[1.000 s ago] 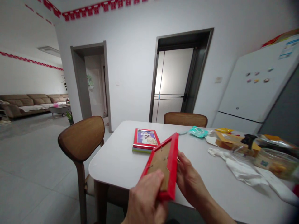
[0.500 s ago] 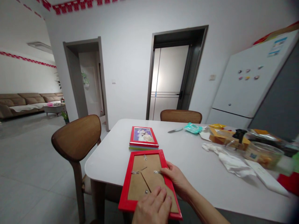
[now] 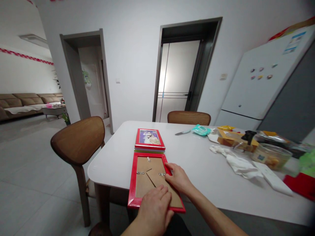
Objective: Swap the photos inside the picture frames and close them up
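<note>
A red picture frame (image 3: 133, 186) lies face down at the near table edge, its lower part jutting out over it. Its brown backing board (image 3: 157, 164) shows metal clips and a slanted slot with a stand leg outline. My right hand (image 3: 179, 178) grips the frame's right side, thumb near the right-hand clip. Across the lower part of the board rest the fingers of my left hand (image 3: 155, 205), its thumb at the bottom rim; they cover the lower clip. Just beyond lies a second red frame with a photo (image 3: 149, 137), face up on a stack.
On the white table (image 3: 192, 157) are a knife (image 3: 182, 132), a teal packet (image 3: 201, 130), crumpled white cloth (image 3: 242, 166), a clear round tub (image 3: 272, 156) and a red item (image 3: 300, 185). Wooden chairs stand at the left (image 3: 78, 141) and far side (image 3: 189, 117).
The face-down frame has come to lie flatter and closer to the stack, both hands moving with it. The view has shifted slightly.
</note>
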Demonstrator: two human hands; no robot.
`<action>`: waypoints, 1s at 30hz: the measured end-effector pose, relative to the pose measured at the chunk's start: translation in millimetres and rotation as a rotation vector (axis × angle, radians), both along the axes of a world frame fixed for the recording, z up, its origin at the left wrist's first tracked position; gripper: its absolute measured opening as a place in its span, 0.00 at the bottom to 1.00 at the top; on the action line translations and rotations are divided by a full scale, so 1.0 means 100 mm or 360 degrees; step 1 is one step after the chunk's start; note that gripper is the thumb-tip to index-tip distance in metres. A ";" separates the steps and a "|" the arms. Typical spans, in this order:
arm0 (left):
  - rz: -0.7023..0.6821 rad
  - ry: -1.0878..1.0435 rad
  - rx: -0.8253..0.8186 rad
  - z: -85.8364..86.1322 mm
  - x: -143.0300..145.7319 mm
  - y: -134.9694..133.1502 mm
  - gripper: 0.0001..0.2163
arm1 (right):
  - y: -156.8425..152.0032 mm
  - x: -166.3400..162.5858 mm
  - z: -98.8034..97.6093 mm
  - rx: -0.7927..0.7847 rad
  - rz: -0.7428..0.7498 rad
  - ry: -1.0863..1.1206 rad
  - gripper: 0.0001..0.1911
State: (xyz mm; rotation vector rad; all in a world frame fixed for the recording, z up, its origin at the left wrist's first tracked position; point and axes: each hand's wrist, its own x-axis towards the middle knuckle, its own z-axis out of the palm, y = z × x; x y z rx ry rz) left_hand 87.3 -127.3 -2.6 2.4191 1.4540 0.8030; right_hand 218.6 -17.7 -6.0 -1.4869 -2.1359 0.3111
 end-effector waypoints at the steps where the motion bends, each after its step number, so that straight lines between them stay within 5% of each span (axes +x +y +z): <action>1: 0.0042 -0.0098 -0.0063 0.05 -0.09 0.03 0.19 | -0.01 0.00 0.00 0.0016 0.0002 -0.0028 0.22; 8: 0.0663 -0.0508 -0.0236 0.01 -0.78 0.39 0.23 | -0.08 -0.04 0.05 0.0066 0.0049 -0.0079 0.18; 14: 0.0708 -0.0229 -0.0333 -0.05 -0.82 0.42 0.25 | -0.08 -0.08 0.04 0.0092 0.0032 -0.0048 0.16; 30: 0.0708 -0.0250 -0.0294 -0.03 -0.81 0.41 0.25 | -0.08 -0.11 0.06 0.0089 0.0000 -0.0092 0.14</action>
